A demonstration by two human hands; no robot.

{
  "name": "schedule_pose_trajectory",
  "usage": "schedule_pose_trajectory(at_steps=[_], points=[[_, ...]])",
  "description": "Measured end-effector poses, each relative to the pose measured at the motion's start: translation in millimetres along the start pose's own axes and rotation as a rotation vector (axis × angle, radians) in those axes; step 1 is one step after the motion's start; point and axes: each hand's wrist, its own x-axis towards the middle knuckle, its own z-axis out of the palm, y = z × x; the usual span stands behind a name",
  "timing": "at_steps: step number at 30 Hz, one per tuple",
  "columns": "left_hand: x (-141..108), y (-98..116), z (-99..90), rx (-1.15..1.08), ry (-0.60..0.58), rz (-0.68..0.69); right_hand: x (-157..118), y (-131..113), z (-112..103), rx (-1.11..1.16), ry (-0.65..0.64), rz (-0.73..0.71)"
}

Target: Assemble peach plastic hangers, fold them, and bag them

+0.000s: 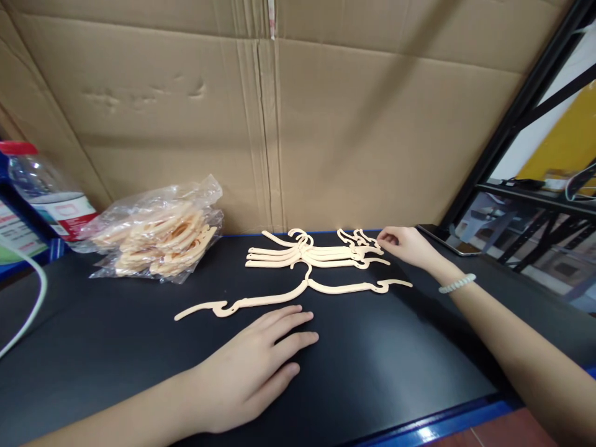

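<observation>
Left hand point(254, 366): fingers spread, grip empty, near one lone hanger point(307, 284). Right hand point(407, 244) at stacked hangers point(330, 253), count unclear; cannot tell its grip. One bag point(158, 205), one bottle point(51, 192).

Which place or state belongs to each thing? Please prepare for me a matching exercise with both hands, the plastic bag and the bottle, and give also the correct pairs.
Column 1
1. Left hand
2. Right hand
3. Plastic bag
4. Bottle

Column 2
A. See-through, with peach-coloured pieces inside
B. At the right end of the group of hangers
C. Red-capped, at the left edge of the picture
D. Fingers stretched out, on the near side of the single hanger

Pairs: 1-D, 2-B, 3-A, 4-C
</observation>
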Motion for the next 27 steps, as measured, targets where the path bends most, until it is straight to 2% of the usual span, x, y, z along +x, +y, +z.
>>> schedule_pose_trajectory(at_steps=[4, 10, 16, 27], points=[[1, -1, -3.2, -0.009, -0.009, -0.004, 4, 20, 10, -0.035, -0.013, -0.012], [2, -3, -9.8, -0.004, -0.109, 0.025, 8, 33, 20, -0.071, -0.061, -0.092], [0, -2, -2.4, -0.013, -0.020, 0.003, 8, 39, 22, -0.115, -0.131, -0.100], [0, -3, -0.5, 0.003, -0.007, 0.016, 8, 39, 18, -0.191, -0.104, -0.009]])
